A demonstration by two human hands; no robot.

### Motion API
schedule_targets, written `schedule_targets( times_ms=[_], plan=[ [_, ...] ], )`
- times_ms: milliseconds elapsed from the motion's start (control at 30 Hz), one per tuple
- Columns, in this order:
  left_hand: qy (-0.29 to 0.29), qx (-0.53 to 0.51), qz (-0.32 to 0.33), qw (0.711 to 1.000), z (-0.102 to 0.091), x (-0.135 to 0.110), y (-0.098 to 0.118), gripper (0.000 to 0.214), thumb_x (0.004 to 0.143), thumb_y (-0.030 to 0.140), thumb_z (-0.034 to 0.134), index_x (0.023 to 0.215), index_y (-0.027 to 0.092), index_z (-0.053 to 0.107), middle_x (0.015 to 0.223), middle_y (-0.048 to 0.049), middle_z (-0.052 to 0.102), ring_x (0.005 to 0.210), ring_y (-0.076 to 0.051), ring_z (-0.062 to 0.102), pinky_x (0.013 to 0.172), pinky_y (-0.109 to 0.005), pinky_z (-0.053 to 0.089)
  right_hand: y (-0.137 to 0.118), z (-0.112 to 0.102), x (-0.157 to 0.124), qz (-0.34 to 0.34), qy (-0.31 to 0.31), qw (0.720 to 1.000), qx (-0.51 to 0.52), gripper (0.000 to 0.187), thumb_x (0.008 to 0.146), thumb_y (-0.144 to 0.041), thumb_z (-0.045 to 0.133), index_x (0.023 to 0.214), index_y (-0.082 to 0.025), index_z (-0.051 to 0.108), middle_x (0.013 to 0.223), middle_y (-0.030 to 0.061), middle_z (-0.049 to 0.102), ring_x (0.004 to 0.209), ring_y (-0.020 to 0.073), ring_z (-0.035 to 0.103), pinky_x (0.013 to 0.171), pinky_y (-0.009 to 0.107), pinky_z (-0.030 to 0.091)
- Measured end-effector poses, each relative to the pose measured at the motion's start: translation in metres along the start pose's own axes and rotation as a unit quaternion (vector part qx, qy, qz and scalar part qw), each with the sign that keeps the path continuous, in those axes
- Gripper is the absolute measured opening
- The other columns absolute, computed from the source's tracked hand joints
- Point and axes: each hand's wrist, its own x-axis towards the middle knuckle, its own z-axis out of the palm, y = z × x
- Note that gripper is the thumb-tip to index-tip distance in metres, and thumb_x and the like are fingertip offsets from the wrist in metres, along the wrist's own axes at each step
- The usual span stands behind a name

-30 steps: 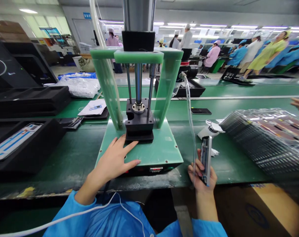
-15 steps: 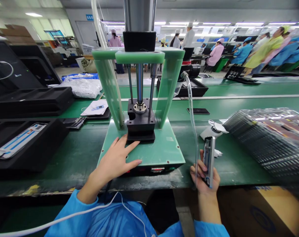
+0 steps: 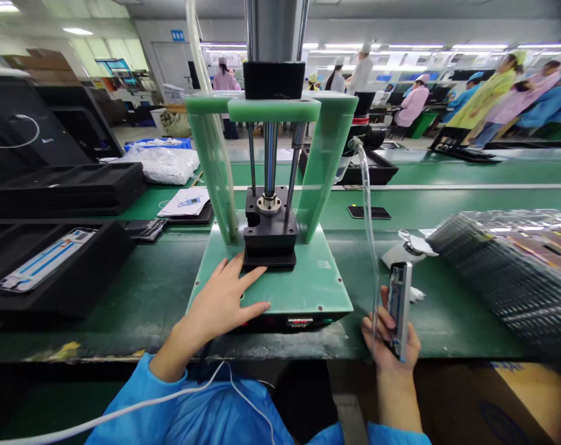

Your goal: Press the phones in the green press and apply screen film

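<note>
- Two hands are in view. The left hand (image 3: 225,303) lies flat with fingers spread on the green plate (image 3: 317,287) of the press (image 3: 271,123). Its fingertips touch the foot of the black block (image 3: 270,238), and it holds nothing.
- The right hand (image 3: 392,340) is closed around a phone (image 3: 400,303), held upright and edge-on over the near edge of the surface (image 3: 146,290), just right of the plate.
- The phone looks thin, stiff and light, with a smooth metal rim. I judge it slippery along the edges and fragile on its broad faces.
- Its long sides seem the safest place to take hold, with the fingers kept off the faces. The present grip sits low on the body, so the top stands free.
- One clear tube (image 3: 367,210) hangs just beside the phone, between it and the press. It looks soft and easy to snag.
- A wrapped stack (image 3: 507,272) lies to the right and black trays (image 3: 53,272) to the left, both apart from the hands.
</note>
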Motion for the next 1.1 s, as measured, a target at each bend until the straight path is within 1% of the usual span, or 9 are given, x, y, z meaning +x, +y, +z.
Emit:
schedule_targets(
  times_ms=[67, 200, 367, 633, 767, 900, 967, 1033, 1100],
  plan=[
    [-0.004, -0.001, -0.002, 1.0, -0.001, 0.0, 0.0, 0.071, 0.09, 0.063, 0.055, 0.149, 0.024, 0.046, 0.156, -0.0196, 0.037, 0.146, -0.038, 0.032, 0.118, -0.063, 0.026, 0.0, 0.0, 0.0, 0.0, 0.003, 1.0, -0.004, 0.056, 0.07, -0.034, 0.08, 0.122, -0.02, 0.064, 0.064, -0.0093, 0.034, 0.045, 0.0047, 0.02, 0.047, 0.016, 0.039],
    [-0.008, -0.006, -0.004, 1.0, -0.001, 0.001, 0.001, 0.071, 0.09, 0.063, 0.054, 0.149, 0.024, 0.046, 0.156, -0.0201, 0.037, 0.146, -0.038, 0.032, 0.118, -0.063, 0.025, 0.0, 0.001, -0.001, -0.002, 0.002, 1.0, -0.001, 0.05, 0.07, -0.034, 0.079, 0.117, -0.022, 0.066, 0.064, -0.0092, 0.032, 0.045, 0.0056, 0.018, 0.045, 0.016, 0.038],
    [-0.008, -0.007, -0.007, 1.0, -0.001, 0.0, 0.001, 0.071, 0.089, 0.063, 0.056, 0.148, 0.025, 0.046, 0.156, -0.0192, 0.037, 0.147, -0.038, 0.031, 0.118, -0.064, 0.024, 0.0, 0.002, -0.001, 0.008, 0.017, 1.0, 0.017, 0.059, 0.068, -0.032, 0.08, 0.123, -0.017, 0.063, 0.065, -0.0099, 0.031, 0.046, 0.0049, 0.019, 0.046, 0.016, 0.039],
    [-0.003, -0.007, -0.006, 1.0, 0.002, 0.0, 0.001, 0.072, 0.089, 0.063, 0.056, 0.149, 0.025, 0.045, 0.155, -0.0191, 0.038, 0.146, -0.039, 0.032, 0.117, -0.064, 0.025, -0.001, 0.0, -0.001, 0.003, 0.017, 1.0, 0.01, 0.048, 0.07, -0.034, 0.077, 0.114, -0.019, 0.067, 0.065, -0.0094, 0.03, 0.047, 0.006, 0.015, 0.046, 0.016, 0.039],
    [0.001, 0.0, 0.006, 1.0, 0.0, -0.001, -0.001, 0.074, 0.089, 0.066, 0.053, 0.15, 0.024, 0.044, 0.155, -0.02, 0.037, 0.144, -0.04, 0.034, 0.116, -0.065, 0.026, -0.001, -0.001, -0.001, 0.008, 0.019, 1.0, 0.012, 0.053, 0.069, -0.032, 0.077, 0.119, -0.018, 0.065, 0.065, -0.0097, 0.03, 0.047, 0.006, 0.016, 0.046, 0.016, 0.039],
    [0.006, -0.004, 0.019, 1.0, -0.01, 0.007, -0.001, 0.068, 0.093, 0.065, 0.045, 0.146, 0.021, 0.048, 0.146, -0.0184, 0.049, 0.135, -0.035, 0.046, 0.111, -0.055, 0.039, -0.002, 0.0, -0.002, 0.006, 0.025, 1.0, 0.016, 0.066, 0.064, -0.031, 0.082, 0.125, -0.015, 0.062, 0.065, -0.0105, 0.03, 0.048, 0.0056, 0.015, 0.046, 0.016, 0.04],
    [0.006, 0.004, 0.016, 1.0, -0.013, 0.016, 0.003, 0.066, 0.094, 0.063, 0.046, 0.142, 0.018, 0.052, 0.14, -0.0176, 0.055, 0.13, -0.034, 0.05, 0.108, -0.051, 0.042, -0.003, 0.001, -0.003, 0.004, 0.026, 1.0, 0.013, 0.069, 0.062, -0.032, 0.084, 0.125, -0.013, 0.063, 0.065, -0.0107, 0.03, 0.048, 0.0056, 0.013, 0.046, 0.016, 0.039],
    [0.015, 0.013, 0.004, 1.0, -0.013, 0.023, 0.008, 0.065, 0.091, 0.061, 0.054, 0.139, 0.017, 0.056, 0.138, -0.0176, 0.058, 0.132, -0.037, 0.048, 0.112, -0.055, 0.036, -0.003, 0.005, -0.004, -0.001, 0.021, 1.0, 0.006, 0.068, 0.061, -0.033, 0.084, 0.123, -0.013, 0.063, 0.065, -0.0107, 0.03, 0.049, 0.0061, 0.01, 0.046, 0.015, 0.038],
    [0.044, -0.022, -0.029, 0.998, -0.01, 0.028, 0.013, 0.062, 0.086, 0.055, 0.064, 0.136, 0.017, 0.06, 0.14, -0.0172, 0.057, 0.136, -0.039, 0.043, 0.117, -0.061, 0.023, -0.004, 0.008, -0.005, -0.01, 0.01, 1.0, -0.008, 0.066, 0.063, -0.036, 0.083, 0.122, -0.014, 0.064, 0.065, -0.0103, 0.029, 0.05, 0.0071, 0.007, 0.045, 0.016, 0.036]
  ],
)
